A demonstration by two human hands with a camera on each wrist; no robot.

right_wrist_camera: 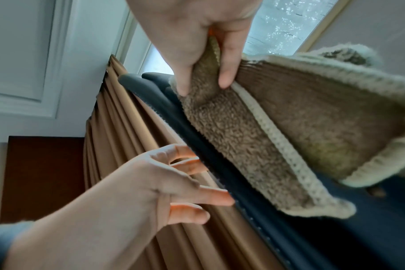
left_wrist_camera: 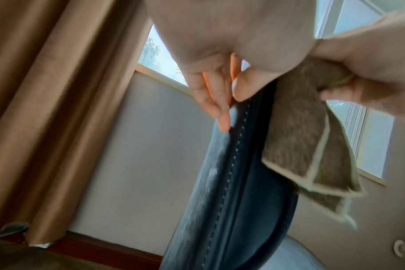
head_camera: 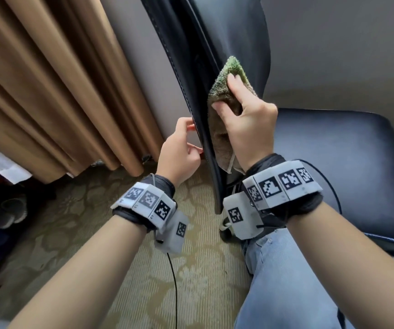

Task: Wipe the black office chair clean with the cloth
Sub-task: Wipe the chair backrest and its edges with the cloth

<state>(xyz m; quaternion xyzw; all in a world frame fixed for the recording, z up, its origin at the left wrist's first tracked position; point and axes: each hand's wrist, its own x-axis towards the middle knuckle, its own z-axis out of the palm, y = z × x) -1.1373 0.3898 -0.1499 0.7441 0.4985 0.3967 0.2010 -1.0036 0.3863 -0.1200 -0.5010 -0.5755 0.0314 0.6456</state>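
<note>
Chair (head_camera: 215,55) first: it is black, and its tall back stands edge-on just beside the brown curtain (head_camera: 48,79). Its seat (head_camera: 357,167) lies on the far side of the back from the curtain, with light shining on it. A line of small stitches runs down the edge of the back.

On the seat side of the back is the cloth (head_camera: 226,91). It is fuzzy, brown and a bit green, with a pale knitted edge. It lies flat against the back, and its lower corners hang loose. The right hand (head_camera: 245,129) holds the cloth. In the right wrist view the thumb and one finger pinch a fold of it, so this grip is closed on the cloth and presses it to the chair.

The left hand (head_camera: 181,150) is on the curtain side of the back. Its thumb lies on the stitched edge and its fingers (right_wrist_camera: 210,197) reach to the other face, so it pinches the edge of the back lightly.

Both wrists wear grey bands with black and white square marks. A leg in blue jeans (head_camera: 286,281) is just under the seat. Below the chair back the carpet (head_camera: 143,269) is pale with a flower pattern. Above the chair, past the curtain, is a window (right_wrist_camera: 285,23).
</note>
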